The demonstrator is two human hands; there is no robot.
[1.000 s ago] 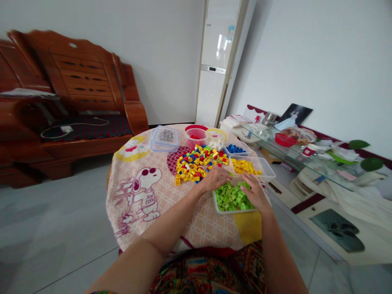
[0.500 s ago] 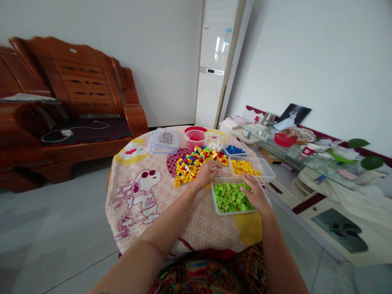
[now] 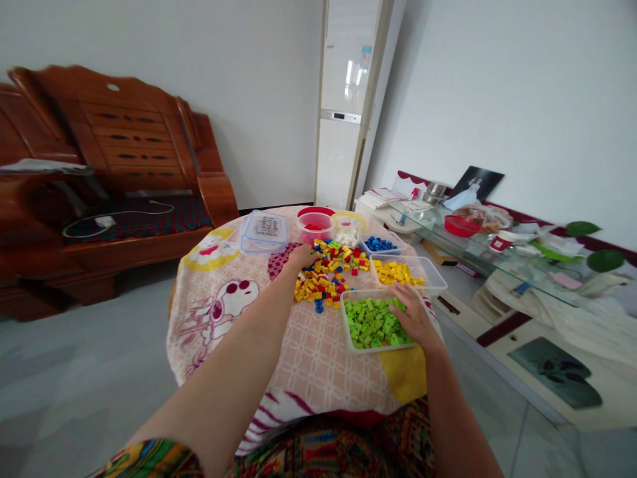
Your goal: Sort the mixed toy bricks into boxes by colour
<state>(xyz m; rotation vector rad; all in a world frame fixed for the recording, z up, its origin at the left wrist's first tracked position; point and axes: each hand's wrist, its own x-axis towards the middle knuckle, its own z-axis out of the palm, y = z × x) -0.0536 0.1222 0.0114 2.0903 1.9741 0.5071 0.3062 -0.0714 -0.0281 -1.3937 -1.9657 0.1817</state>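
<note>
My left hand (image 3: 302, 256) reaches to the far left side of a mixed pile of small bricks (image 3: 323, 279), its fingers bent over the edge; what they touch is too small to make out. My right hand (image 3: 412, 311) rests with spread fingers over the right edge of a clear box of green bricks (image 3: 373, 322). Behind that box stands a clear container with yellow bricks (image 3: 395, 272), and beyond it one with blue bricks (image 3: 381, 243). White bricks (image 3: 347, 236) lie beside a round tub with red bricks (image 3: 314, 227).
Clear lids (image 3: 266, 230) lie at the back left of the round table, on a patterned cloth (image 3: 308, 358). To the right stands a glass shelf (image 3: 497, 255) with a red bowl (image 3: 462, 226) and a cup. A wooden bench (image 3: 139, 153) is at the left.
My left hand has moved left and away from me, from the pile's right part to its far left side. Bricks at the near edge now lie differently. My right hand has barely moved.
</note>
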